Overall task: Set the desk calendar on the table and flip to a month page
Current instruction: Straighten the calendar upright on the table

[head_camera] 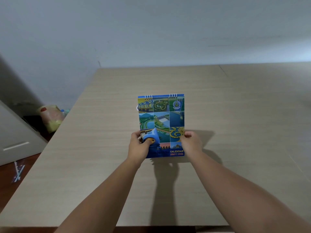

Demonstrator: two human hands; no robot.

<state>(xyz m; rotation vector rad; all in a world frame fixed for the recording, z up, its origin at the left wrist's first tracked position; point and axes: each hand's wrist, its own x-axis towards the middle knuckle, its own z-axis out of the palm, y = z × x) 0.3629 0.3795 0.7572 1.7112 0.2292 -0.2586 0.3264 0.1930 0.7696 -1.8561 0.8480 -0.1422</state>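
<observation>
While your left hand (137, 147) and right hand (191, 142) grip its lower side edges, the desk calendar (161, 118) stands upright, cover toward you, spiral binding uppermost, above the desk (101, 165).

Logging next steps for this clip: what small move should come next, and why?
Probably lift the cover page over the spiral binding. The desk calendar appears to stand on the table with its cover showing, left hand and right hand gripping its lower edges.

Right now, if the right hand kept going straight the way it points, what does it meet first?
The right hand already grips the desk calendar by its right edge. Beyond that only bare table shows, then the wall; depth is unclear.
</observation>
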